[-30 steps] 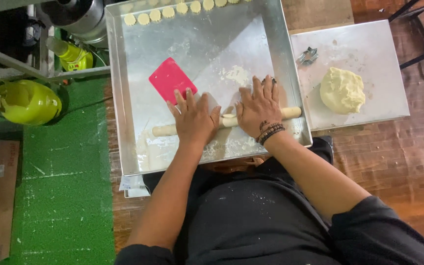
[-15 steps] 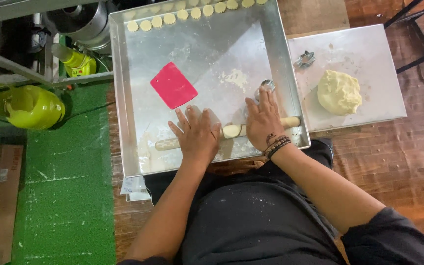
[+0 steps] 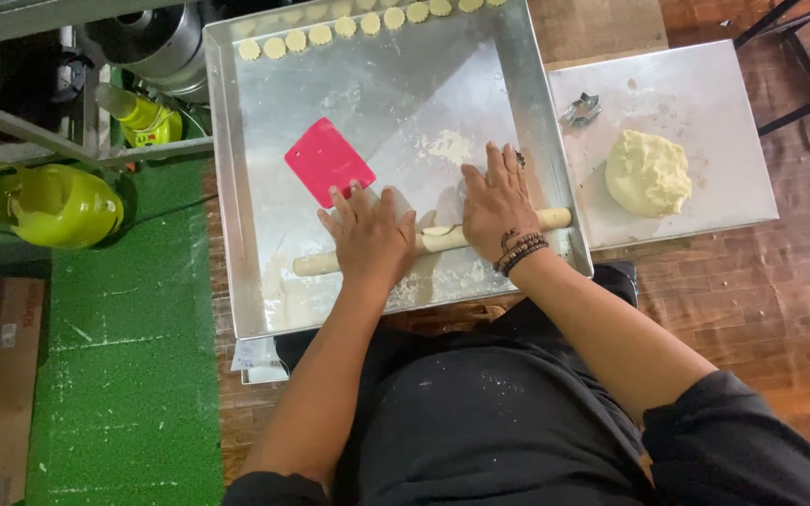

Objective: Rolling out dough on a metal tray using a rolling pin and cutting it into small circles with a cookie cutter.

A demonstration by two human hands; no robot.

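A large square metal tray [image 3: 236, 234] lies on the wooden floor, dusted with flour. To its right sits a smaller metal sheet [image 3: 696, 103] carrying a lump of pale dough [image 3: 648, 172] and a small metal cutter [image 3: 580, 110]. Across the near part of the tray lies a wooden rolling pin [image 3: 442, 239], roughly parallel to the near rim. The left hand [image 3: 369, 236] rests flat on the pin's left half, fingers spread and extended, not curled around it. The right hand [image 3: 496, 201] presses flat on the right half, likewise open-palmed, beaded bracelets at the wrist. A strip of dough appears to lie under the pin between the hands, though it is largely hidden. A pink scraper [image 3: 328, 161] lies just beyond the left hand. Cut dough rounds [image 3: 367, 22] line the far rim.
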